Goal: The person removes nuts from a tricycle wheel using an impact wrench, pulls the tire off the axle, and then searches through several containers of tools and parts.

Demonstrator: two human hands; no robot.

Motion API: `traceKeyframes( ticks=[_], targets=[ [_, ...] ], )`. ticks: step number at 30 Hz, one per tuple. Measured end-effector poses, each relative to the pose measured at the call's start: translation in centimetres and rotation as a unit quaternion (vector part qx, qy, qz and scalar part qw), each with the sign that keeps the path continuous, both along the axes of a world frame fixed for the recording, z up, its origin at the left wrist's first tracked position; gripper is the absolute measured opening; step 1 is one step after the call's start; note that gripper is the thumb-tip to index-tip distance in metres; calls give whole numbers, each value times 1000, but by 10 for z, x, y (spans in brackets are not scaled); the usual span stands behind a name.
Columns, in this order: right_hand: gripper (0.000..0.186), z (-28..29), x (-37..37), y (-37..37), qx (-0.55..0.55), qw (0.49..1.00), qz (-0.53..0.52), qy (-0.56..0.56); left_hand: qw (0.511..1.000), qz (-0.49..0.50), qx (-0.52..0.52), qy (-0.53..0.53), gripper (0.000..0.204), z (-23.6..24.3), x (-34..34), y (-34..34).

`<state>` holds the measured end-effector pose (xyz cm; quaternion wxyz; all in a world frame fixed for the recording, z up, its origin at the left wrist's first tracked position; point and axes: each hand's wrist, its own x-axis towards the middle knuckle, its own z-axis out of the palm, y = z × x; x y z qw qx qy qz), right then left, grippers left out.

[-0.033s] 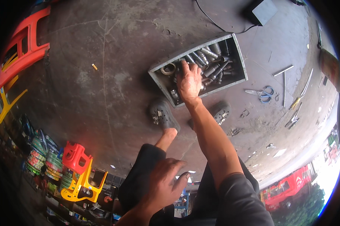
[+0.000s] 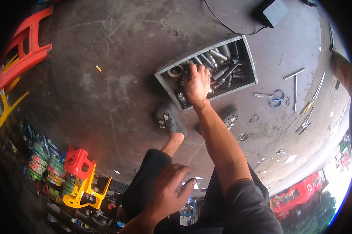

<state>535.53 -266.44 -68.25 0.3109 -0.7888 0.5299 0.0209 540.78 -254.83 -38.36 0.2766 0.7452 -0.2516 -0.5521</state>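
Note:
My right hand reaches into a grey metal box on the floor. Its fingers curl down among the contents near the left part of the box, so the fingertips and whatever they hold are hidden. Several dark metal sockets and cylindrical tool parts lie heaped in the box, mostly right of the hand. A pale metal ring rests in its left corner, with a short shiny fitting at the near left. My left hand hovers above my left thigh, thumb and fingers apart, holding nothing.
Blue-handled scissors, a T-shaped metal bar and a yellow-handled screwdriver lie right of the box. A dark box with a cable is at the far right. Red plastic stools and yellow ones stand left.

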Motion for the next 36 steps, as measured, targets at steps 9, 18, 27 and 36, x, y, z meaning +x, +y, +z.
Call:
traceKeyframes(
  ticks=[9,18,27,36],
  targets=[
    [36,40,-55,-5,307,786,-393,-366,998,10,52,-14,21,-1,-12,0],
    [32,33,-69,-5,379,762,-437,-291,994,-91,20,-57,24,12,-25,-35],
    [49,-1,-34,-38,32,990,-132,-42,999,-23,22,-12,23,-3,-33,-16],
    [40,-11,-53,-41,151,973,-147,-97,1000,-8,13,6,23,-4,-31,-18]
  ],
)
